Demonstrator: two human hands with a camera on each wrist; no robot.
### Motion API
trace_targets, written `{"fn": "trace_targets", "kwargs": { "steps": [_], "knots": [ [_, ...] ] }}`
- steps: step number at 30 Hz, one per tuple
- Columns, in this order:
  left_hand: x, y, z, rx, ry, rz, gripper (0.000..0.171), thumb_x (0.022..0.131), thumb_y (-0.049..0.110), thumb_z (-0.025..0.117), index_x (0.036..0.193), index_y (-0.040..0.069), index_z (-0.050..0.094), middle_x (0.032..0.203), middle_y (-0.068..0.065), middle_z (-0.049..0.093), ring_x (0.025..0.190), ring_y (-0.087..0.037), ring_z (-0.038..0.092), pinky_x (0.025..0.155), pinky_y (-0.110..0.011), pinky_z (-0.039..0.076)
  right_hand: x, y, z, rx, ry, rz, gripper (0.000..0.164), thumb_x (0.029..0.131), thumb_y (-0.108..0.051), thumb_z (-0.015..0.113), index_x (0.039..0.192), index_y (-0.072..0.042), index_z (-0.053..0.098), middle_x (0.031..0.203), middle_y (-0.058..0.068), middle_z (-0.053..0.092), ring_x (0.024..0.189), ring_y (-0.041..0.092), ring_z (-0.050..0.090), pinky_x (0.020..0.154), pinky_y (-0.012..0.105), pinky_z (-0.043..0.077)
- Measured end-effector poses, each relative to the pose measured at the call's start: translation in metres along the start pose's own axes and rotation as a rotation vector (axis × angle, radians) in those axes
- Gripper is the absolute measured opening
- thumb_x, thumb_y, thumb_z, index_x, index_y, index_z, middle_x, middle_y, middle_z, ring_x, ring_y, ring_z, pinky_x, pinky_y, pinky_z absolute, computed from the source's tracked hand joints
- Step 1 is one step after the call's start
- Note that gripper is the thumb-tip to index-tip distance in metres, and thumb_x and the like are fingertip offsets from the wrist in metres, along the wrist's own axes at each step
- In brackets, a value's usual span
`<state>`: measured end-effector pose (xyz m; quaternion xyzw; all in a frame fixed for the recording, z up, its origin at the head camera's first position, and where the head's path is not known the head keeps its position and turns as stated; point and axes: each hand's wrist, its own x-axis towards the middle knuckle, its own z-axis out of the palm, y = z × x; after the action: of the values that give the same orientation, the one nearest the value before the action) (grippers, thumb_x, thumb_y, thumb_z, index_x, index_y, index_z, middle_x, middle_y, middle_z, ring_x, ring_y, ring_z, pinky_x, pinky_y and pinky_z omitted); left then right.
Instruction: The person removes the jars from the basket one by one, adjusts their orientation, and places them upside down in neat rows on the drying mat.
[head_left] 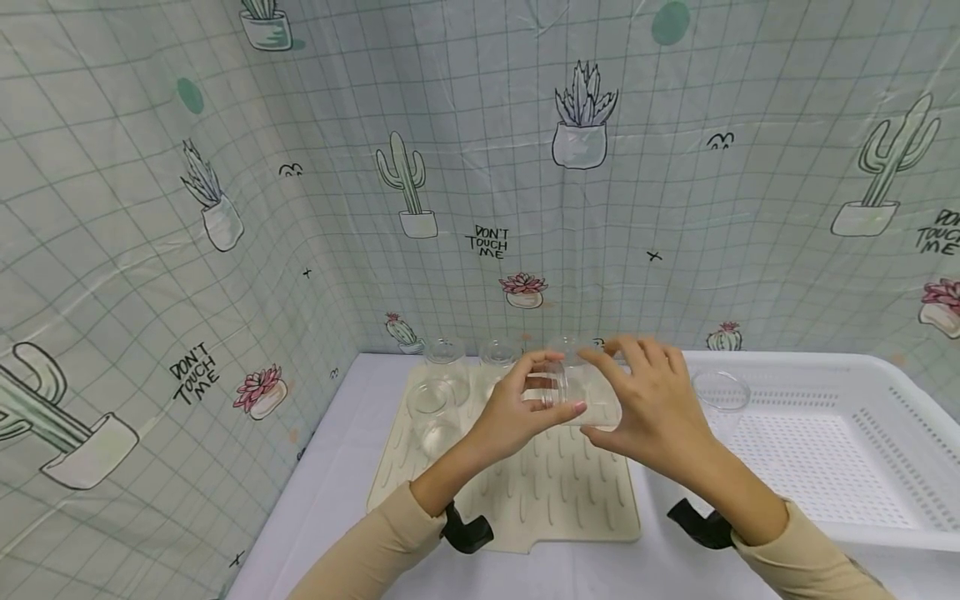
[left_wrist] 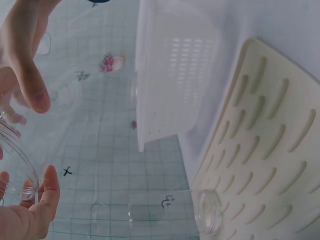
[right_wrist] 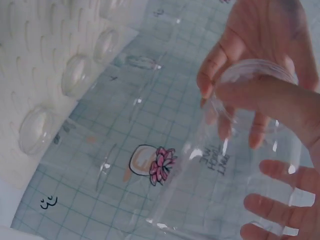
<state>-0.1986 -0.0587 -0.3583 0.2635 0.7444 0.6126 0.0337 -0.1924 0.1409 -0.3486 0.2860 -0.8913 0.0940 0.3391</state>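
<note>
A clear drinking glass (head_left: 555,385) lies sideways in the air above the mat. My left hand (head_left: 517,404) grips it near its thick ringed end, the thumb below and the fingers behind. Around the wider part of the same glass, my right hand (head_left: 648,404) is spread in a C shape, thumb apart from the fingers. In the right wrist view, the right thumb overlaps the ringed end of the glass (right_wrist: 200,165), while the other fingertips lie along its side. The cream ridged drying mat (head_left: 555,508) lies beneath both hands.
Several clear glasses (head_left: 433,408) stand at the left and back of the mat. On the right is a white perforated basket (head_left: 862,367) with another clear glass (head_left: 720,392) at its left end. A cactus-print curtain (head_left: 465,167) hangs behind and to the left.
</note>
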Motion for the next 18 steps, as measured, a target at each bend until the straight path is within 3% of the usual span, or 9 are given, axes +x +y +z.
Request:
{"fn": "trace_targets", "kwargs": {
  "steps": [3, 6, 12, 18],
  "knots": [
    [0.004, -0.013, -0.002, 0.018, 0.006, 0.01, 0.054, 0.081, 0.03, 0.071, 0.128, 0.032, 0.044, 0.123, 0.008, 0.046, 0.108, -0.015, 0.051, 0.086, -0.03, 0.047, 0.0, 0.004, -0.005, 0.086, 0.028, 0.044, 0.093, 0.043, -0.055, 0.084, 0.123, -0.018, 0.056, 0.11, 0.008, 0.051, 0.101, 0.031, 0.045, 0.082, 0.05, 0.032],
    [0.006, -0.021, -0.004, 0.03, 0.011, 0.025, 0.054, 0.081, 0.034, 0.07, 0.128, 0.035, 0.043, 0.124, 0.007, 0.046, 0.107, -0.016, 0.051, 0.085, -0.03, 0.047, -0.002, 0.008, -0.009, 0.24, 0.055, 0.132, 0.098, 0.041, -0.057, 0.086, 0.126, -0.021, 0.054, 0.113, 0.006, 0.051, 0.105, 0.028, 0.045, 0.083, 0.051, 0.03],
    [0.006, -0.022, -0.006, 0.015, 0.027, 0.027, 0.053, 0.082, 0.032, 0.07, 0.128, 0.032, 0.044, 0.125, 0.004, 0.046, 0.108, -0.018, 0.051, 0.087, -0.035, 0.047, -0.012, 0.012, -0.013, 0.643, 0.011, 0.407, 0.09, 0.056, -0.035, 0.088, 0.134, -0.029, 0.043, 0.125, -0.002, 0.046, 0.112, 0.02, 0.042, 0.086, 0.046, 0.034],
    [0.006, -0.021, -0.006, 0.001, 0.034, 0.022, 0.053, 0.08, 0.033, 0.071, 0.126, 0.036, 0.044, 0.122, 0.003, 0.047, 0.11, -0.027, 0.051, 0.086, -0.036, 0.047, -0.021, 0.014, -0.01, 0.952, 0.002, 0.588, 0.089, 0.067, -0.012, 0.083, 0.139, -0.026, 0.033, 0.133, 0.005, 0.041, 0.122, 0.029, 0.038, 0.096, 0.049, 0.031]
  ]
}}
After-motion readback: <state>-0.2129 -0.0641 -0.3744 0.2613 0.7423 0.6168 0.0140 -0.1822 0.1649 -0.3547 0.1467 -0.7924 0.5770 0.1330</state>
